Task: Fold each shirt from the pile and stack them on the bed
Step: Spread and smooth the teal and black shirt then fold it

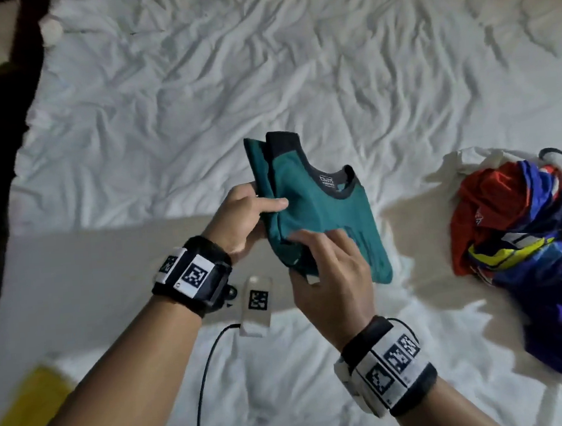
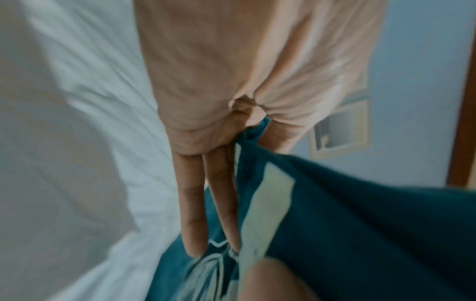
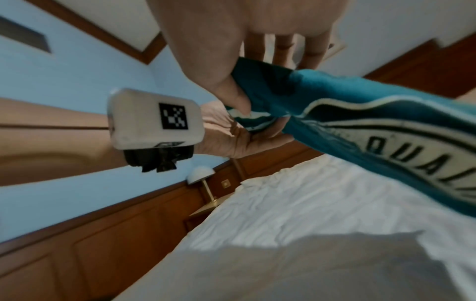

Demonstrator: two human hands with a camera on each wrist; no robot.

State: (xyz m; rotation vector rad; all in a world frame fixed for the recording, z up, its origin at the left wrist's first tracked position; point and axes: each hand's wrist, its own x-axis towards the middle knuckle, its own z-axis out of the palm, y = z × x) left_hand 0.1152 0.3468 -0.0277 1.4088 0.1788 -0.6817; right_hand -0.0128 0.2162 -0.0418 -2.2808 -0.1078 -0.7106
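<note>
Both hands grip the teal shirt (image 1: 320, 209) clear above the bed (image 1: 195, 101) — my left hand (image 1: 246, 216) pinching its collar-side edge, my right hand (image 1: 329, 276) nearer me clamped on the hem end — its long axis running away from me, the pile (image 1: 518, 226) lying to its right.

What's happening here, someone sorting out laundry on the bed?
Pretty much. A person is folding a teal shirt in the air over the white bed. The left hand grips one edge of it, and the right hand pinches the lower part. The shirt is already partly doubled over but not yet laid down. A crumpled pile of shirts in red, blue and white waits on the sheet to the right. No folded stack is visible yet.
</note>
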